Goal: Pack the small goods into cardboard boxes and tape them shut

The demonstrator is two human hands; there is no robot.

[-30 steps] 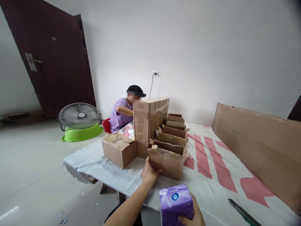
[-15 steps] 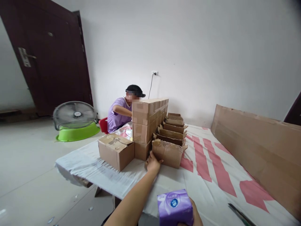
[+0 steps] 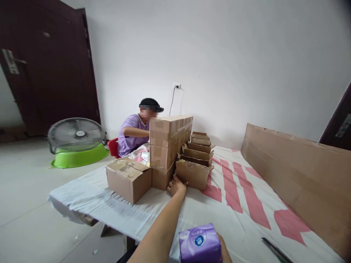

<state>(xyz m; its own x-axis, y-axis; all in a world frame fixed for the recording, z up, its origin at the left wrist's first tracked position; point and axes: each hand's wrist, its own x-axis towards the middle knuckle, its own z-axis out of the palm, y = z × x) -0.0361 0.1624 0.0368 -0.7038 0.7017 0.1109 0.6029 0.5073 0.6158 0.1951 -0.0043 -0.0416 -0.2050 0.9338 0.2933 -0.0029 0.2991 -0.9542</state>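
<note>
My left hand (image 3: 177, 185) reaches forward over the cloth, its fingers apart against the lower left corner of the nearest open carton (image 3: 192, 174). That carton stands at the front of a row of open cartons with raised flaps (image 3: 201, 153). Just left of the hand rises a stack of taped cardboard boxes (image 3: 159, 155). My right hand (image 3: 225, 248) is at the bottom of the view, wrapped round a purple tissue pack (image 3: 200, 245); most of its fingers are hidden behind the pack.
A closed box (image 3: 128, 179) sits at the table's left corner. A utility knife (image 3: 276, 251) lies at the lower right. Cardboard (image 3: 296, 171) stands along the right side. Across the table sits a person (image 3: 133, 131) in purple. A fan (image 3: 78, 134) rests over a green basin (image 3: 79, 156).
The view has turned slightly right. My left hand and the nearest open carton have moved a little farther away, toward the row. The tissue pack stays in my right hand.
</note>
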